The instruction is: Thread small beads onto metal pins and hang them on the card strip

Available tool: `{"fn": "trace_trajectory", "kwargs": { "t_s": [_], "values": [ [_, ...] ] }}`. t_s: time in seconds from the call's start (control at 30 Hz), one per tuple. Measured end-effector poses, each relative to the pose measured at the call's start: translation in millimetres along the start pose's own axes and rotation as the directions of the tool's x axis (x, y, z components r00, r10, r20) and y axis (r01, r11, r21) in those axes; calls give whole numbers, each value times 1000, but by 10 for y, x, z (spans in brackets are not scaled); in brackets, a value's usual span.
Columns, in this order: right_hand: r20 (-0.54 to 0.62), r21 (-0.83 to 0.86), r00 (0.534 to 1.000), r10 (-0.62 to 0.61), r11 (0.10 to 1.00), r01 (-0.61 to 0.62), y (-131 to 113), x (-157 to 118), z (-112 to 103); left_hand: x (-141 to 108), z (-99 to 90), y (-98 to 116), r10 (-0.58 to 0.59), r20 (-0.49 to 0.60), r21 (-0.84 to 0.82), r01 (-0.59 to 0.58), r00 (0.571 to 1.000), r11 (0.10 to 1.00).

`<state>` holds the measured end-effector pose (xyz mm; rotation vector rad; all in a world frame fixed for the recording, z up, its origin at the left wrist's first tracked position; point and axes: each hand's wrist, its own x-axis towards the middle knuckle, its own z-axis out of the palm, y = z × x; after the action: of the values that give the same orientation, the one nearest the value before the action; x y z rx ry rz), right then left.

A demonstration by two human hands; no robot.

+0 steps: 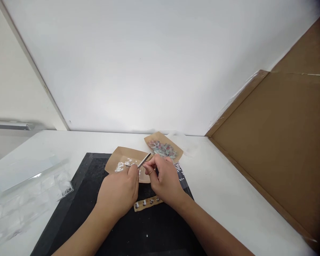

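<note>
My left hand (120,190) is closed, gripping a slim black-and-white stick (144,160) that resembles a nail file and points up to the right. Close beside it, my right hand (162,177) pinches thumb and forefinger together near the stick; anything between those fingertips is too small to make out. Beneath and behind both hands lies a brown paper tray (114,159) holding small white pieces (120,166). In front of it, a tan strip (148,203) bears several shiny metal pieces, some with white bits on them.
A second paper tray (156,137) holds small colourful plastic-wrapped items (162,148). Small white pieces lie on a dark sheet (181,176) by my right wrist. A clear compartment box (29,199) stands left of the black mat (88,185). Cardboard (277,142) rises at the right.
</note>
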<state>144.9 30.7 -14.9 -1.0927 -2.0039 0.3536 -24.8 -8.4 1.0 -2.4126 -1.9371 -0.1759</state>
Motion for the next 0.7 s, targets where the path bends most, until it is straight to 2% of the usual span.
{"fn": "trace_trajectory", "kwargs": {
  "t_s": [0.17,0.27,0.47,0.7],
  "values": [
    [-110,160,992,56,986,-38,64,-14,-43,8,55,-32,-12,-169,-2,12,986,1000],
    [-118,296,985,122,952,-83,118,-32,-28,29,65,-77,-58,-229,-10,57,972,998],
    [-65,512,972,225,844,-161,152,-42,15,115,67,-200,-148,-243,32,160,959,987],
    [-3,659,958,287,721,-214,161,-27,23,159,139,-301,-140,-266,95,171,954,981]
  ]
}}
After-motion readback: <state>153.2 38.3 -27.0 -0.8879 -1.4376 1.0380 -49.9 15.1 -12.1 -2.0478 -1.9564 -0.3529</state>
